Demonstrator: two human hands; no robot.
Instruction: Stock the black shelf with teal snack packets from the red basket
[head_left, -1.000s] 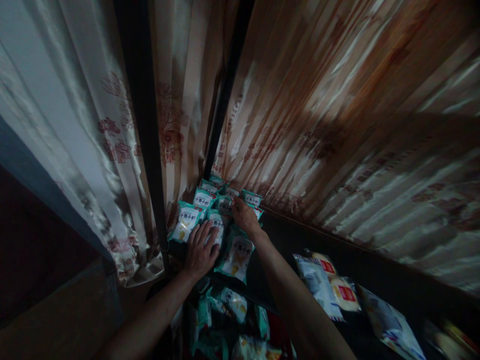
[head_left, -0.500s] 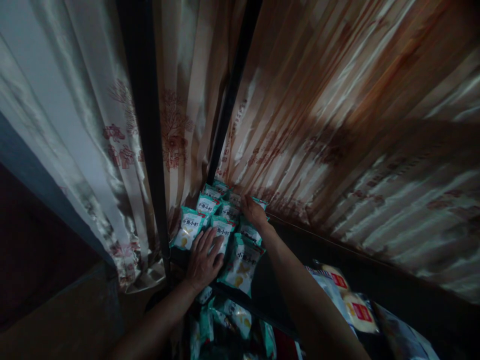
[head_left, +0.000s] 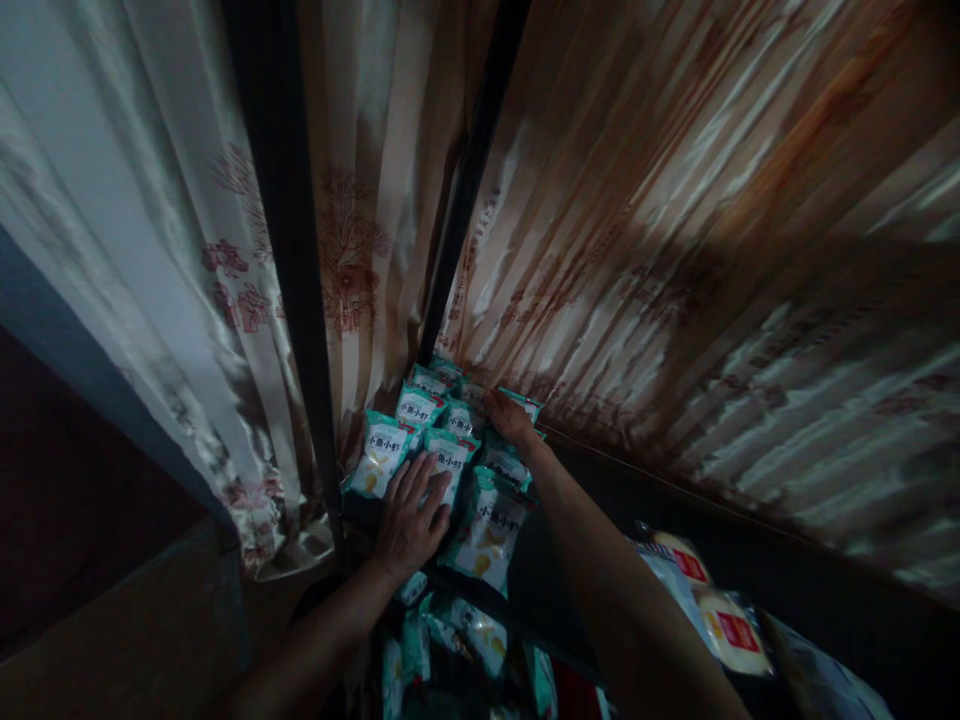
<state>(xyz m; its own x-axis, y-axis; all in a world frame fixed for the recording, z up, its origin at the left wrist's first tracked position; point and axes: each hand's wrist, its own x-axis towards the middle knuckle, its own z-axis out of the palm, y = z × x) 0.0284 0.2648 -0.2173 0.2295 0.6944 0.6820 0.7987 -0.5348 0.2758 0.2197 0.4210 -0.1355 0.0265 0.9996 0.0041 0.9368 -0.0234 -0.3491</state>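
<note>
Several green-and-white snack bags stand in rows in the corner of a dark shelf. My left hand lies with its fingers apart on a front snack bag, partly covering it. Farther back, my right hand rests its fingers against the top of a snack bag in the rear rows. Its fingertips are dim and partly hidden, but it does not appear to grip anything. Between my arms a larger-looking snack bag leans at the shelf's front edge.
Below the shelf edge lie more green snack bags. To the right are clear packs with red labels. Dark upright posts and printed curtains enclose the corner at the left and back.
The view has shifted slightly, so the bags appear a little farther right. Both hands stay at nearly the same spots on the bags.
</note>
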